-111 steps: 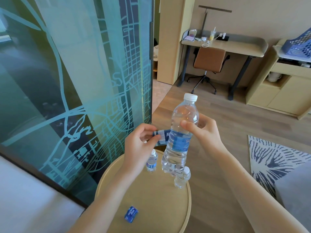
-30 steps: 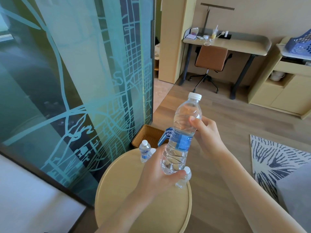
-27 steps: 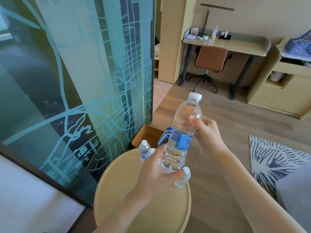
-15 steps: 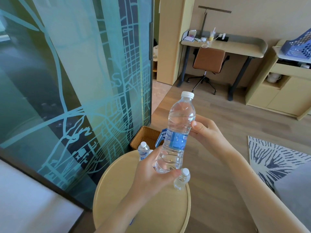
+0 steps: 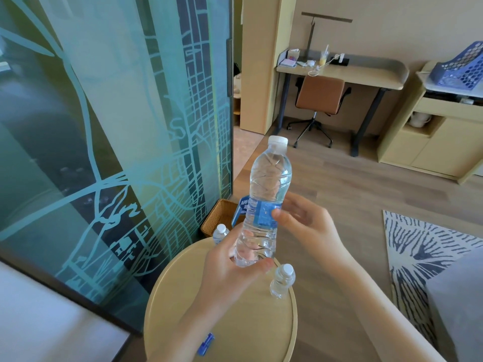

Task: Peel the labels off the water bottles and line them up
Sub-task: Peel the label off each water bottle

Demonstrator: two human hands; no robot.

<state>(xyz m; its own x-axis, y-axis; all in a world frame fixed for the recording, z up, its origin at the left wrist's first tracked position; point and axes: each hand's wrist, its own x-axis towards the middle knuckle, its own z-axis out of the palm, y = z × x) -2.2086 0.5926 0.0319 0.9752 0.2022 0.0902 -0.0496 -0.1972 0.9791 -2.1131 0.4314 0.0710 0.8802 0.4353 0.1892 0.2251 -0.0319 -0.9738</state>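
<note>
One bottle (image 5: 269, 178) sits base-down in left hand (image 5: 227, 270).

map-etched glass wall (image 5: 104, 126) left | wood floor (image 5: 352, 199) | desk (image 5: 366, 74), brown chair (image 5: 320, 94) at back | cabinet (image 5: 431, 142) right | patterned rug (image 5: 418, 244)

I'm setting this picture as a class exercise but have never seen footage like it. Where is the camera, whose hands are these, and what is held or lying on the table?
There is no machine: a person wears a wide-angle camera on the head, so the view looks forward and down at their own hands. The left hand grips the base of a clear plastic water bottle with a white cap, raised above a round pale wooden table. The right hand pinches it at its partly peeled blue label. On the table stand a small clear bottle on the right and another small bottle at the far edge; a crumpled blue label lies near the front.
</note>
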